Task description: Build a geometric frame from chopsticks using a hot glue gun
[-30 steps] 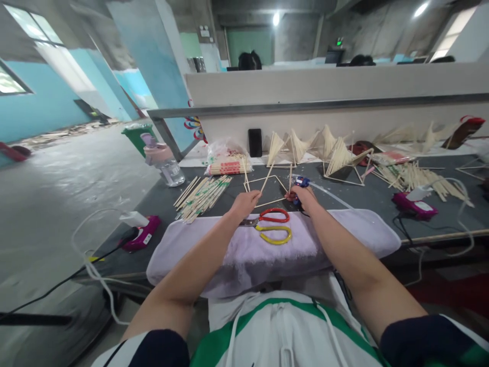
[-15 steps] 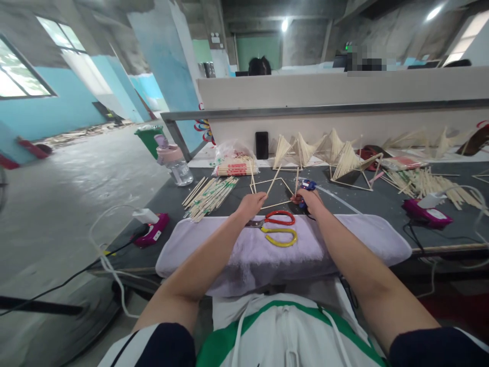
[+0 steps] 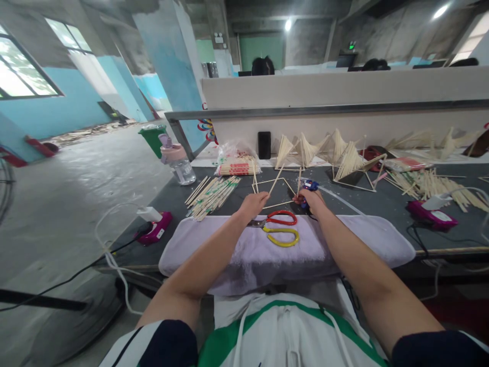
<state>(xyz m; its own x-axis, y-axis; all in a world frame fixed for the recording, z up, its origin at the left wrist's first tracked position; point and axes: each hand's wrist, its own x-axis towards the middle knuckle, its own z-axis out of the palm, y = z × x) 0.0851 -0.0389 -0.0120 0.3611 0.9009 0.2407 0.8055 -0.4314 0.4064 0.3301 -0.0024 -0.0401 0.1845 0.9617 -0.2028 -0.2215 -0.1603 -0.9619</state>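
My left hand (image 3: 255, 204) is closed on a thin wooden stick (image 3: 277, 179), which slants up and to the right from the fingers. It is beside a frame of joined wooden sticks (image 3: 272, 181) that lies on the dark table, with some sticks standing up from it. On the frame's right side, my right hand (image 3: 312, 202) is wrapped round a blue glue gun (image 3: 310, 185), close to an upright stick. A clear glue stick trails from the gun to the right. The gun's tip and the fingertips are too small to make out.
Scissors (image 3: 281, 228) with red and yellow handles lie on a lilac towel (image 3: 214, 250) before me. Loose sticks (image 3: 214, 198) lie to the left, by a water bottle (image 3: 182, 165). Finished-looking stick structures (image 3: 303, 151) and a phone (image 3: 264, 146) stand behind. Purple power strips (image 3: 155, 229) sit left and right.
The view has turned slightly left, so everything sits a little further right. Both hands keep their holds, with hardly any visible movement against the stick frame.
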